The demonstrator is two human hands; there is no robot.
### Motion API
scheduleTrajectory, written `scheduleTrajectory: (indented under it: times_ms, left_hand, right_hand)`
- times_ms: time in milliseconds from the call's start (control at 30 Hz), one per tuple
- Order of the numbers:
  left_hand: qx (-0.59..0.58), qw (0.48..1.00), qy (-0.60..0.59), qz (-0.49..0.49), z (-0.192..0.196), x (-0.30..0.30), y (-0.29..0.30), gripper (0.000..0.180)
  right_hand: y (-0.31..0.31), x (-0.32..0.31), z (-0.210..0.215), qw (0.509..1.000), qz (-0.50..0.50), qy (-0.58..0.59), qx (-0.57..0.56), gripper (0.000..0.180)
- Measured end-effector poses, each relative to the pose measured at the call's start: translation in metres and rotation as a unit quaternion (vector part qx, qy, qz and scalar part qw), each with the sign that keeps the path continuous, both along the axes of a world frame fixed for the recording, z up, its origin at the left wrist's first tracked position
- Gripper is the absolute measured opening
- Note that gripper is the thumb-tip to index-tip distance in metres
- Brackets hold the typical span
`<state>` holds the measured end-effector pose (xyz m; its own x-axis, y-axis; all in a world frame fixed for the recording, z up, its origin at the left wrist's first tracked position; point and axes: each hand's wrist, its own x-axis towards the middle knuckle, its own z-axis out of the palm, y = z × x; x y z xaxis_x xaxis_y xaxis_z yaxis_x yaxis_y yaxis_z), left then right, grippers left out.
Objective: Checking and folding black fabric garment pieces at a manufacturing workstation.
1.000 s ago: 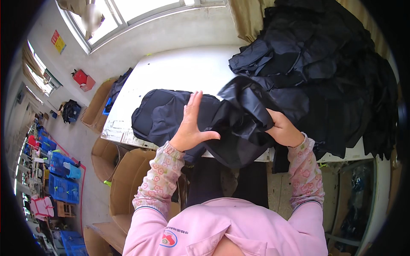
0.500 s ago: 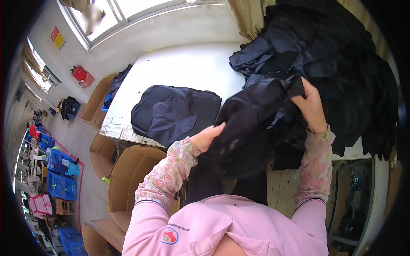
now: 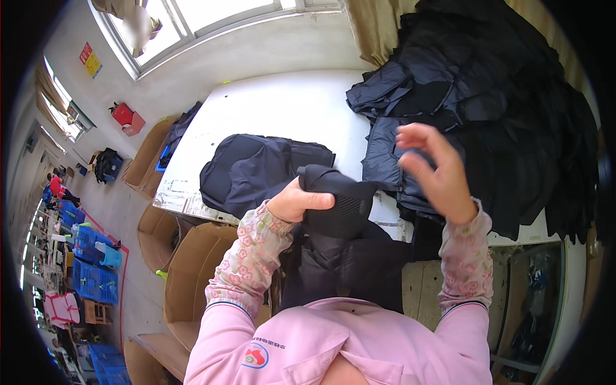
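Observation:
My left hand (image 3: 299, 201) grips a black fabric piece (image 3: 339, 204) in front of my body, its thumb lying across the top. Part of that cloth has a ribbed or mesh-like texture, and its lower end blends into the dark cloth below. To the right, my right hand (image 3: 436, 170) is raised with fingers apart and holds nothing. It hovers before a large heap of black garments (image 3: 500, 122). Left of the held piece, a smaller stack of black fabric pieces (image 3: 256, 170) lies flat on the white table (image 3: 282, 96).
Open cardboard boxes (image 3: 192, 276) stand along the table's left side. Blue crates (image 3: 95, 280) line the floor further left. A red box (image 3: 127, 119) is fixed to the wall. Below the table at right is a glass-fronted cabinet (image 3: 529, 301).
My right hand has let go of the black fabric piece and opened. The piece, stretched between both hands before, now hangs gathered in my left hand, lower and further left.

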<state>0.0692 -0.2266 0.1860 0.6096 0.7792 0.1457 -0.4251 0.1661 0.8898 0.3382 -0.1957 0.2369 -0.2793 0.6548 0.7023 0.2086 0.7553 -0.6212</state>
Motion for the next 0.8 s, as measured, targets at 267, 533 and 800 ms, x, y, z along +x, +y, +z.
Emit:
scheduleTrajectory:
  times_ms: [267,533,800]
  left_hand:
    - [0.015,0.984,-0.060,0.167,0.013,0.005,0.013,0.024]
    - [0.079,0.953,-0.187,0.223,0.012,-0.031,0.020,0.013]
    - [0.168,0.899,0.300,0.271,-0.119,-0.057,0.030,0.026]
  right_hand:
    - [-0.024,-0.029,-0.014,0.988,-0.052,-0.110,0.091,0.027]
    - [-0.020,-0.016,0.002,0.975,0.021,-0.199,0.097,0.022]
    - [0.017,-0.021,0.051,0.995,-0.064,-0.078,0.010,0.021]
